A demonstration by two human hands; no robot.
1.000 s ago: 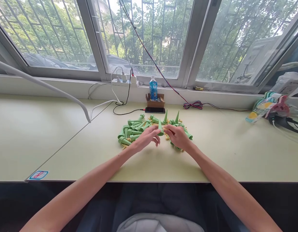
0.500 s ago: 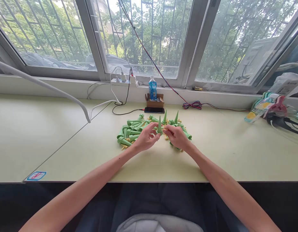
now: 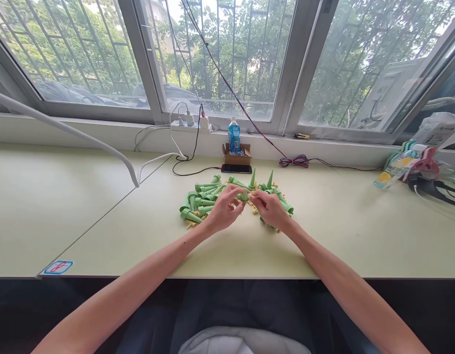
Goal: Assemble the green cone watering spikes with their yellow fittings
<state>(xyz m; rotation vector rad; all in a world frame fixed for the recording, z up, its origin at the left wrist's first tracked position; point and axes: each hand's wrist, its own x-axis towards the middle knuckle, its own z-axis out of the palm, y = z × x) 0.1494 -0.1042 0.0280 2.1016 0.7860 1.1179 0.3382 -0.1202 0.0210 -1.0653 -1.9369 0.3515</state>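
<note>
Pinching a green cone [image 3: 244, 196] over the worktop [image 3: 338, 211], between left pile [image 3: 203, 202] and right pile [image 3: 288, 207], fingers of left hand [image 3: 224, 212] could slip if right hand [image 3: 271, 209], apparently pinching a small yellow part [image 3: 251, 196], pushes it off-line.

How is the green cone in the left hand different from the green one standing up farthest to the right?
The held cone is in the left hand's fingers, while the standing cone is touched by neither hand. The standing cone points straight up; the held cone is tipped over. So the held cone looks short and stubby from here, while the standing cone shows a long, thin point. Both are green.
</note>
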